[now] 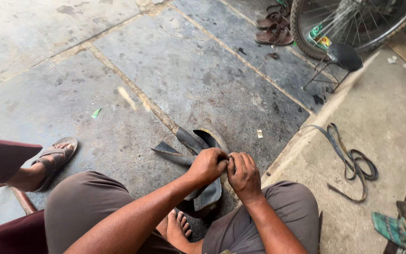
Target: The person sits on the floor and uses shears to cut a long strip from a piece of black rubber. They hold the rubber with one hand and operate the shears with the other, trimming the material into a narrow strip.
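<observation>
Bent knees in brown trousers (85,202) fill the bottom edge, with a bare foot (177,230) between them on the stone floor (175,70); just above, the left hand (207,165) and the right hand (243,175) meet knuckle to knuckle, both curled shut and pinching the same fold of a black rubber inner tube (198,141); that tube lies on the floor just ahead of the knees, its flattened loops spreading up and left from under the hands, with one end hanging down between the legs. At the left edge another person's sandalled foot (52,160) rests on the stone below a maroon garment (1,160). To the right, on the paler concrete, a loose black rubber strip (351,160) curls in loops, well apart from the hands; a striped teal cloth (398,230) lies near the lower right corner. Farther off stands a small black stool (341,59) on thin metal legs; behind it a spoked bicycle wheel (353,21), with a pair of brown sandals (273,28) just beside it on its left.
</observation>
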